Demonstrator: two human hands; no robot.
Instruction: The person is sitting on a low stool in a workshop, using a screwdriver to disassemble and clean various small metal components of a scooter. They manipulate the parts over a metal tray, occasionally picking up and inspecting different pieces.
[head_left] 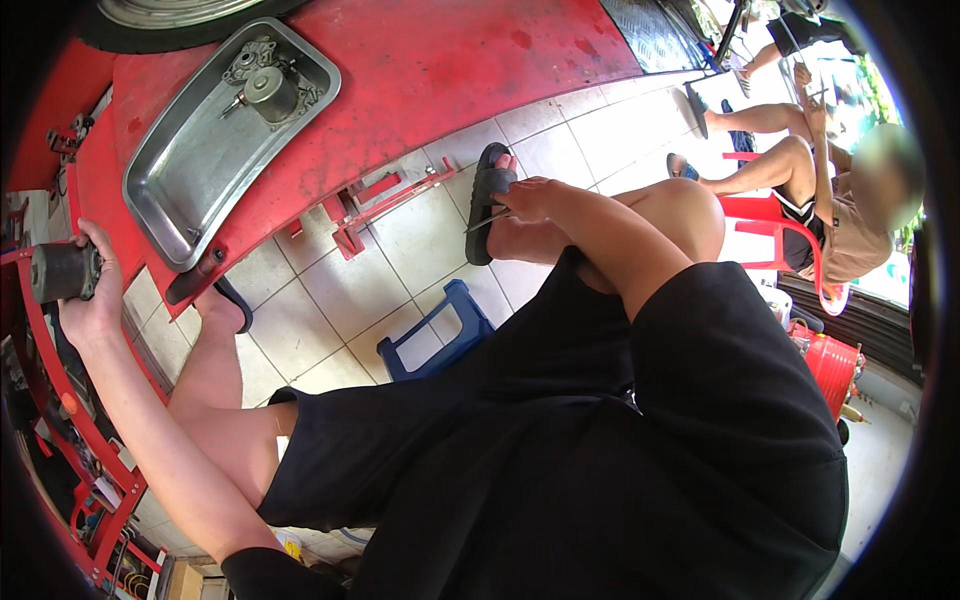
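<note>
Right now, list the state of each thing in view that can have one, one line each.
Left hand: gripping the grey cylinder.
Grey cylinder: held sideways at the red rack.
Right hand: closed on a thin metal tool.
Metal tool: pointing left, above the floor.
Steel tray: on the red ramp, holding small metal parts.
Blue stool: on the tiled floor, partly hidden.

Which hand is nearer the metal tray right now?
Left. The left hand grips a dark cylindrical part just below and left of the metal tray. The right hand holds a thin tool by the sandalled foot, well right of the tray.
</note>
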